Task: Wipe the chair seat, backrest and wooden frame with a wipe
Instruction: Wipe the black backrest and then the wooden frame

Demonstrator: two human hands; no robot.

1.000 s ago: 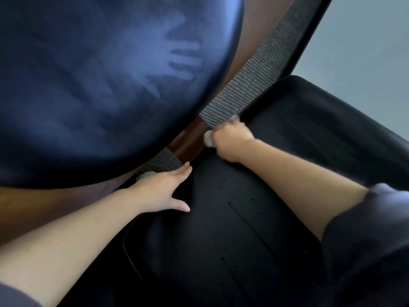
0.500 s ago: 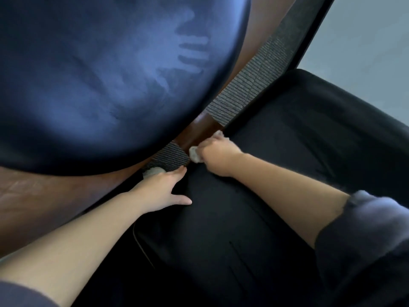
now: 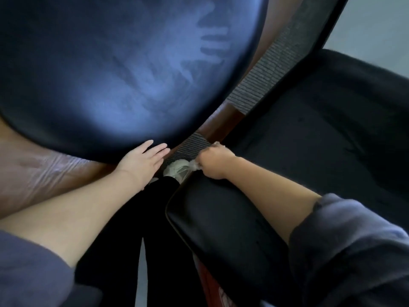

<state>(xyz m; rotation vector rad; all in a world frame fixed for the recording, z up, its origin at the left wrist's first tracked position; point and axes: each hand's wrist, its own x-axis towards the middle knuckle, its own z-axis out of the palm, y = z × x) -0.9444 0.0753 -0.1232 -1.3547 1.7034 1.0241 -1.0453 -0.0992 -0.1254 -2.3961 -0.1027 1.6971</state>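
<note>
Looking down at the gap between the backrest (image 3: 110, 74) and the seat (image 3: 309, 140), and that gap is what the next stroke depends on. The right hand (image 3: 213, 163) is clenched around the wipe (image 3: 179, 168), which bunches out to the left of the fist, right at the near left corner of the seat where the cushion edge meets the ribbed strip (image 3: 265, 69). The wooden frame (image 3: 218, 125) shows as a short brown piece just beyond the fist, up and to the right, and the gap's long axis runs that same diagonal, from near-left to far-right.

The left hand (image 3: 143, 161) holds nothing, lying flat with fingers spread against the lower rim of the backrest, just beside the wipe but not touching it as far as I can tell.

So my guess is the right hand does the wiping, pushing along that diagonal, since it's the 1 already gripping the wipe and nearer the wood. The backrest shows streaks and a handprint.
</note>
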